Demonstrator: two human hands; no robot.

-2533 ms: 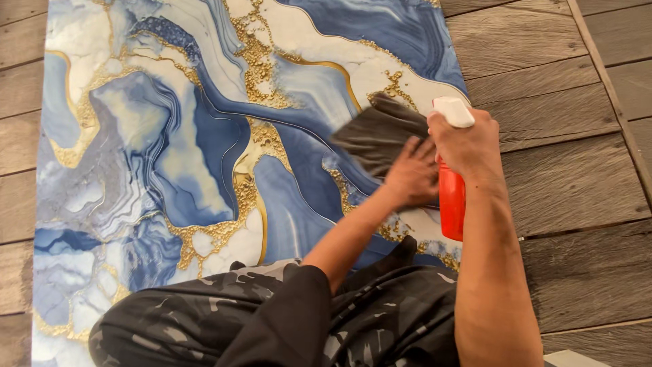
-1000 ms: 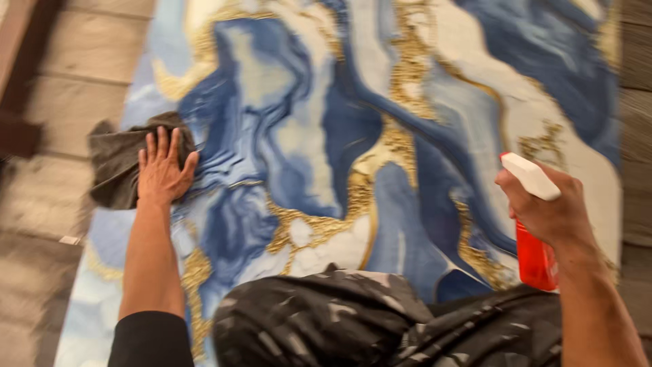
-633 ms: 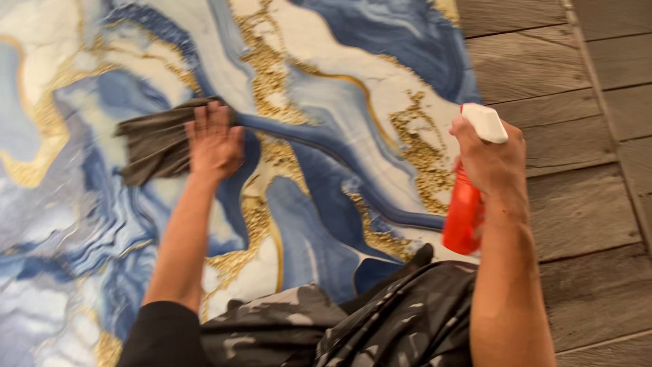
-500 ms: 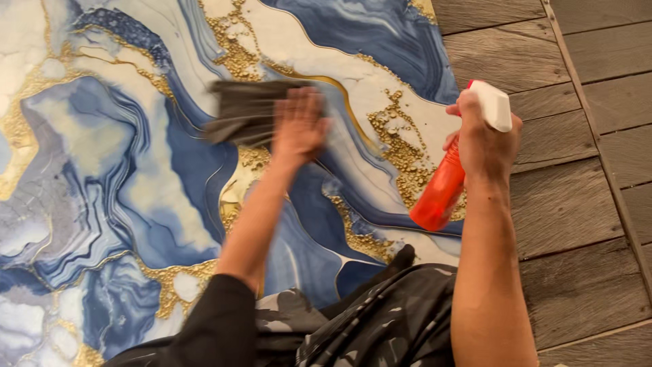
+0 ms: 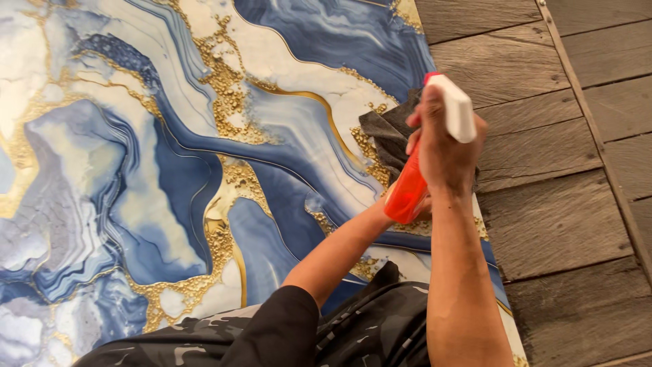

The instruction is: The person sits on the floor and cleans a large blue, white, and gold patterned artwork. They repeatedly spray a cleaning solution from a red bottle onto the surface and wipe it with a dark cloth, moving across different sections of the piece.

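A large glossy panel (image 5: 170, 170) with blue, white and gold marble swirls lies flat in front of me. My right hand (image 5: 445, 146) grips a red spray bottle (image 5: 407, 190) with a white trigger head, held above the panel's right edge. My left arm reaches under it across the panel; my left hand (image 5: 424, 204) is almost hidden behind the bottle and right hand and rests on a dark grey cloth (image 5: 387, 132) at the right edge. Whether its fingers press or grip the cloth is hidden.
Weathered grey wooden floorboards (image 5: 564, 136) lie to the right of the panel. My dark paint-spattered trousers (image 5: 367, 326) are at the bottom, at the panel's near edge.
The cloth and my left hand have swept from the panel's left side across to its right edge. My right hand with the bottle stayed near the right edge and now covers the left hand.
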